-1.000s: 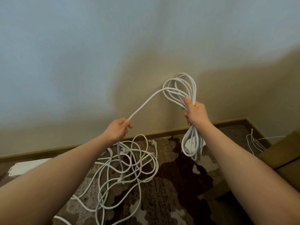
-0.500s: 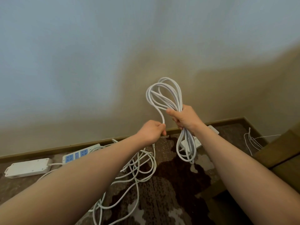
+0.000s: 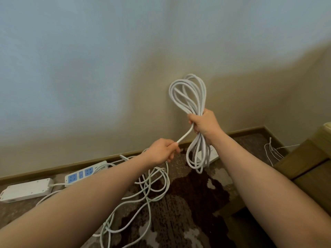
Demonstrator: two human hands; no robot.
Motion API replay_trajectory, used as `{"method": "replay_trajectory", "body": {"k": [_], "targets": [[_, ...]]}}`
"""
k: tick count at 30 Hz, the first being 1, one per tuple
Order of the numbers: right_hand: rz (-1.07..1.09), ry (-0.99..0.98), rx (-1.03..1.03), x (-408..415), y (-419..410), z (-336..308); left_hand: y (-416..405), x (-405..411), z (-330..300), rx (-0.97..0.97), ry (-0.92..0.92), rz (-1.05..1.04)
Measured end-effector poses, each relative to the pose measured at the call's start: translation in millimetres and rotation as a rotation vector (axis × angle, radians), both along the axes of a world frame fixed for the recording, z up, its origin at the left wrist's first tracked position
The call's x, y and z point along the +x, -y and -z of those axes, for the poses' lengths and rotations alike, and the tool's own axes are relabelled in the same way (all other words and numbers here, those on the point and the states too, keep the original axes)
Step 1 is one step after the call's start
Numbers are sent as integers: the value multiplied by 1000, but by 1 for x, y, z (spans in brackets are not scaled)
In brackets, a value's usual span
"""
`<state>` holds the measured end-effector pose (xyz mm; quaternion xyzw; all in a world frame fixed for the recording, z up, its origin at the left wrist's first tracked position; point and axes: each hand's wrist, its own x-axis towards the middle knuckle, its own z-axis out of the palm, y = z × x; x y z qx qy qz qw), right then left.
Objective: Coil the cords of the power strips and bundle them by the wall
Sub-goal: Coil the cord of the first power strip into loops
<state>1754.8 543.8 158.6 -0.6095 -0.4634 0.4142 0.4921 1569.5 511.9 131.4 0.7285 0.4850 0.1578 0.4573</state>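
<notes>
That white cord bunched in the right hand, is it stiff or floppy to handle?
Probably floppy: the coil droops in loose loops above and below the right hand. It likely springs open if let go. The loose cord on the carpet looks apt to tangle.

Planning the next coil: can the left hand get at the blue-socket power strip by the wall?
Probably not yet: the left hand grips the cord, though the blue-socket power strip lies uncovered below.

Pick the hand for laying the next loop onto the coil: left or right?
Left. The left hand already pinches the free cord run leading to the loose cord on the carpet. The right hand grips the coil, so it probably only anchors.
</notes>
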Motion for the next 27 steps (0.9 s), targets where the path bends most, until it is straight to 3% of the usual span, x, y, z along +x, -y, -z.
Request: {"method": "replay_trajectory", "body": {"k": [7,13,21,24,27], "targets": [[19,-67,-18,6,-9,8,-1,-41,21,24,-214,134],[-51,-337,-81,5,-8,7,6,-30,25,-38,-252,242],[-9,-243,-27,9,-4,1,-1,-76,39,-21,-488,189],[-48,-136,-60,9,-2,6,-8,-85,37,120,-587,164],[-117,-15,-125,7,1,9,-11,-80,32,457,-757,139]]}}
